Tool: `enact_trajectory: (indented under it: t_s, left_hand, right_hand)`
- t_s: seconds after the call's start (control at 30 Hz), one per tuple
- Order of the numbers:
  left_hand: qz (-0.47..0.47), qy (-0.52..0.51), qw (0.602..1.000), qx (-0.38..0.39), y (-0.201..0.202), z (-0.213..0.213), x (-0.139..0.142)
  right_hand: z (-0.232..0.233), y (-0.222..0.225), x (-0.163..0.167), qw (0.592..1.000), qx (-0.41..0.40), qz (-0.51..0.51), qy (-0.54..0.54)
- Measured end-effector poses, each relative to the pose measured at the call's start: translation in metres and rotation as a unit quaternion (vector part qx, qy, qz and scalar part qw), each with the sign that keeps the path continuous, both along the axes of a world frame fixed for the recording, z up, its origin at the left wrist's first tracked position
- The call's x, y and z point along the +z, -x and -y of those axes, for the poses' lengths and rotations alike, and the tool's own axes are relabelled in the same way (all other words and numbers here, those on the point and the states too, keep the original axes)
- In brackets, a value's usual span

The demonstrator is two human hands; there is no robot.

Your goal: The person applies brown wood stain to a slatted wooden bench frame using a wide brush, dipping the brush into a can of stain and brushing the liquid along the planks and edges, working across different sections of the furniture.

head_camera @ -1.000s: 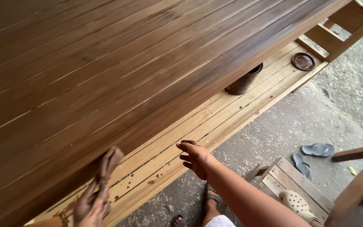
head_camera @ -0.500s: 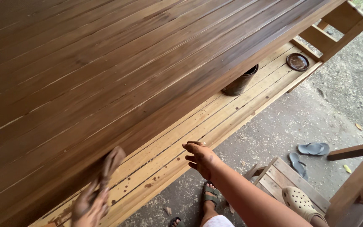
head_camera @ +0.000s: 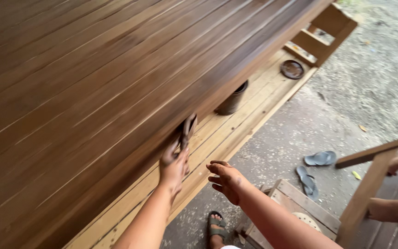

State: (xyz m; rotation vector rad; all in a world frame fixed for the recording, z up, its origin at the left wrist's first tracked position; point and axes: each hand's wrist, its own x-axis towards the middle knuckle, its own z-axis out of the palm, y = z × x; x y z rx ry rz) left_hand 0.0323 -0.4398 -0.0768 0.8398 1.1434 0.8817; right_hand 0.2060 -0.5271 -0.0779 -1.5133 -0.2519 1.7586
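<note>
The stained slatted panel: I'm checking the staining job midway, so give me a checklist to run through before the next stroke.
1. Left hand grips the stain-soaked rag: ok.
2. Rag touches the stained slatted panel at its lower edge: ok.
3. Right hand is empty and off the wood: ok.
4. Dark can stands upright on the lower boards, apart from both hands: ok.
5. Round lid lies flat further along: ok.
6. Stain left in the can: cannot tell.
</note>
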Motion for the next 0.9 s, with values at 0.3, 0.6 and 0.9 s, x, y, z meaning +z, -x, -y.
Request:
enact_trajectory:
  t_s: [0.3,0.6,0.9]
  left_hand:
    - [-0.155,-0.144,0.965,-0.152,-0.095,-0.040,0.047]
    - [-0.553,-0.274,0.723,-0.309,0.118,-0.002,0.111]
    - [-0.561,-0.210,0.750,-0.281,0.182,-0.013,0.086]
  right_hand:
    - [-0.006,-0.062,-0.004,0.998,-0.061,-0.003,-0.020]
    - [-0.036,-0.035,-0.006,0.999,-0.054,0.001,-0.002]
    - [-0.072,0.009,0.005,0.995,-0.099,-0.026,-0.018]
